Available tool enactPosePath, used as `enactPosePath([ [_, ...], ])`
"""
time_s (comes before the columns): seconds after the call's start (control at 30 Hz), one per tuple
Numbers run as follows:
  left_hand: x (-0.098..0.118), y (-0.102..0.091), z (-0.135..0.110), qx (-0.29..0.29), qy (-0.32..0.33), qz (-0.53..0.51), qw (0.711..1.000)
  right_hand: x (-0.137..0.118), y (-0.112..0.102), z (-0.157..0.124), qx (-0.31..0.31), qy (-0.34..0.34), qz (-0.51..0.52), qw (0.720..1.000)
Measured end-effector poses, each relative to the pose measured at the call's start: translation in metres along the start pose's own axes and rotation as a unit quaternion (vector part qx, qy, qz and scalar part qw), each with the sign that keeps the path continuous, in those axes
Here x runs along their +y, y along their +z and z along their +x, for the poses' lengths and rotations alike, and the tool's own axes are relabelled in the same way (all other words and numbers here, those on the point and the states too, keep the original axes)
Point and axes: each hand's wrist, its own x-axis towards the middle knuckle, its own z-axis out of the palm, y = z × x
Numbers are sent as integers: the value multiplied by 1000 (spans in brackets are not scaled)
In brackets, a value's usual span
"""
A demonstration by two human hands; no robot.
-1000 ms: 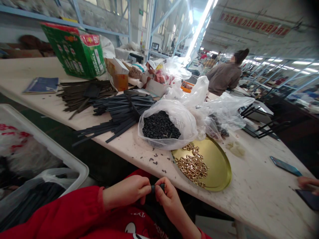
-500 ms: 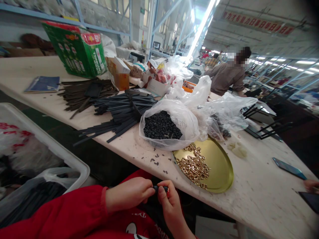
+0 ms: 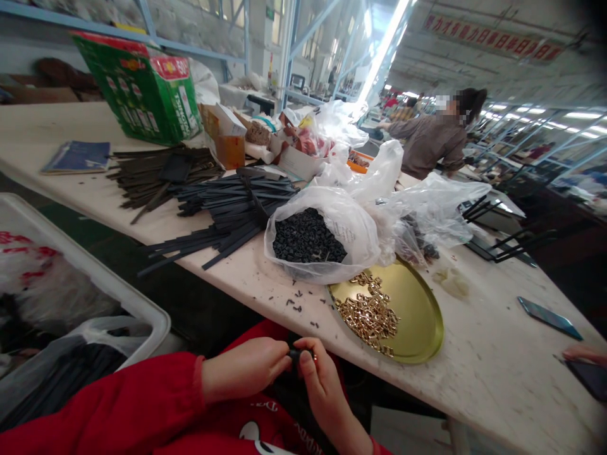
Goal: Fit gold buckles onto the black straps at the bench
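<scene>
Just in front of my body, below the table edge, my left hand [image 3: 258,366] and my right hand [image 3: 318,373] are closed close together. Between their fingertips is a dark piece that looks like a black strap [image 3: 294,356], mostly hidden by the fingers. A small glint shows by my right fingertips. On the table ahead, a gold tray [image 3: 424,316] carries a heap of small gold buckles [image 3: 367,316]. Beside it an open plastic bag [image 3: 360,234] is full of small black loops [image 3: 308,237]. Black straps [image 3: 237,205] lie in a fanned pile to the left.
Brown straps [image 3: 147,174], a blue booklet [image 3: 77,156] and a green carton [image 3: 142,95] are at the far left. A white bin [image 3: 152,316] stands at my left. A phone [image 3: 549,317] lies right, near another person's hand [image 3: 588,354]. A person [image 3: 431,142] is beyond the table.
My right hand has shifted slightly up and left, closer to my left hand, and less of the dark strap shows between them. The person beyond the table has moved an arm.
</scene>
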Motion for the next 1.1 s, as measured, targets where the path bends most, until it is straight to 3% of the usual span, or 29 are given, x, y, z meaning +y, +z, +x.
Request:
enactPosePath([
  [0.13,1,-3,-1,-11,6,8,1000,0,-2,3,13,-21,-5,1000],
  [0.3,7,2,3,3,21,18,1000,0,11,1,22,-40,6,999],
  [0.4,-3,-9,10,3,29,38,999,5,12,13,22,-33,-9,999],
  [0.53,-32,-41,30,115,-23,162,980,13,-1,55,86,-36,-120,988],
  [0.6,-45,-53,44,160,-49,201,965,18,-7,78,108,-74,-225,965],
  [0.7,-58,-59,64,185,-46,239,952,31,-9,102,122,-167,-386,899],
  [0.83,-72,-68,75,215,-40,269,938,52,-8,110,170,-284,-459,825],
  [1.0,-107,-116,73,319,-179,269,891,62,-13,112,186,-315,-475,800],
  [1.1,-123,-134,76,344,-229,240,878,61,-14,112,176,-327,-480,795],
])
